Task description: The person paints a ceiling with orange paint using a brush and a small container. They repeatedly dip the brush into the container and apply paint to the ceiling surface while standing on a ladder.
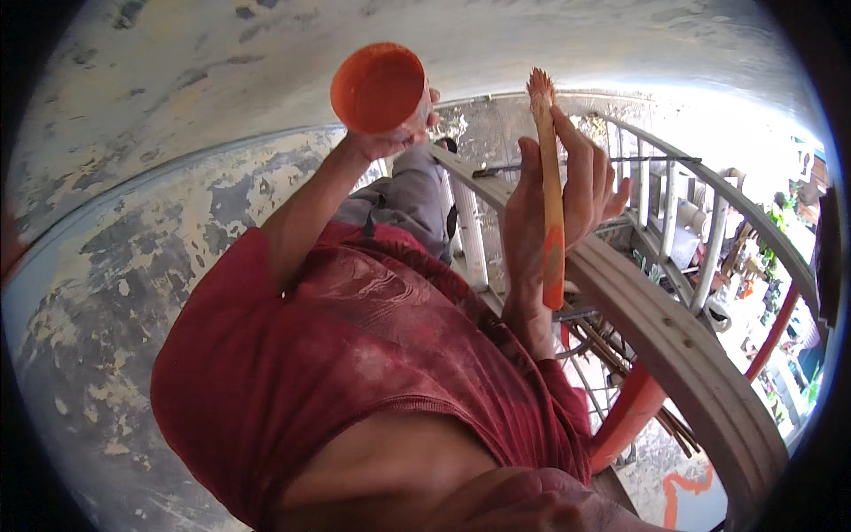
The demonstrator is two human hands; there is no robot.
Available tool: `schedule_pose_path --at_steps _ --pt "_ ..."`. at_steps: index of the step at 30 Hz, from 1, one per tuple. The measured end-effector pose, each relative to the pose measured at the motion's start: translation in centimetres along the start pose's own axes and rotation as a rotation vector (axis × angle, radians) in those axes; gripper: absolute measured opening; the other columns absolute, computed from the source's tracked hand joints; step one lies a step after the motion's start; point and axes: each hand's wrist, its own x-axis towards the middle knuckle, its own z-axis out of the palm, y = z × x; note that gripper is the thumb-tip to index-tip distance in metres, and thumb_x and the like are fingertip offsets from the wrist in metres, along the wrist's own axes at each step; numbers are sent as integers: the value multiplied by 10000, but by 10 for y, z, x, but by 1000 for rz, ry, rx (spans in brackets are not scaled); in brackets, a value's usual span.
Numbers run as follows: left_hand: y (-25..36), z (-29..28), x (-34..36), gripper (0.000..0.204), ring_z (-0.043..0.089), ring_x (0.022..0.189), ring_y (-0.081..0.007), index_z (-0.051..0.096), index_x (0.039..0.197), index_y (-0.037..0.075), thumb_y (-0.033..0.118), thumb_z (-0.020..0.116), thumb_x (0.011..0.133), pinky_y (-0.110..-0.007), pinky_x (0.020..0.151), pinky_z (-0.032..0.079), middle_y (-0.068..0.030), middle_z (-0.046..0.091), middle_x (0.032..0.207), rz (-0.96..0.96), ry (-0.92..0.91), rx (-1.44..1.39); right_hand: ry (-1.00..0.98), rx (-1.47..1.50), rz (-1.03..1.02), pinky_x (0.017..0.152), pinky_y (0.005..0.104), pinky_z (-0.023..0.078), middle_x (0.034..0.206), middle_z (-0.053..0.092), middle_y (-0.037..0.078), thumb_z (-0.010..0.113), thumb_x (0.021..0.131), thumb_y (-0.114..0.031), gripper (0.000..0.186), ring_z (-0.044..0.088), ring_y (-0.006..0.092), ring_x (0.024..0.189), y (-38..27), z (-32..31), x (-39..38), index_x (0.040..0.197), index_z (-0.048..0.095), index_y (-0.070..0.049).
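The left hand (390,144) is grasping an orange-lined cup (346,93) with its mouth facing the camera, while the right hand (581,173) is holding a brush (552,195) between thumb and fingers, bristles pointing up. The brush is showing orange paint on its lower handle, right of the cup; pale marks are streaking the red shirt (372,328), too smeared to tell whether print or dust.

Dusty red shirt (355,355), grey trousers (415,202)

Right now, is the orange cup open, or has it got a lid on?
Open: the orange cup shows no lid, and you can see inside past its rim.
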Motion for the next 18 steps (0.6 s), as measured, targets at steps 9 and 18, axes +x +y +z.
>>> schedule_pose_path --at_steps 9,18 --pt "11 -81 -9 676 483 1106 -297 474 1332 60 446 692 822 -394 760 526 -123 446 1275 30 -130 -143 -463 -672 -167 1102 587 211 870 647 20 661 814 -142 205 637 208 938 5 5 -18 1016 667 -176" --pt "-28 -130 -28 728 498 1119 -334 456 1356 86 547 616 815 -442 739 568 -165 462 1285 183 -163 -111 -471 -787 -332 997 531 382 674 631 140 571 790 -50 101 673 272 721 10 8 -44 794 668 -78"
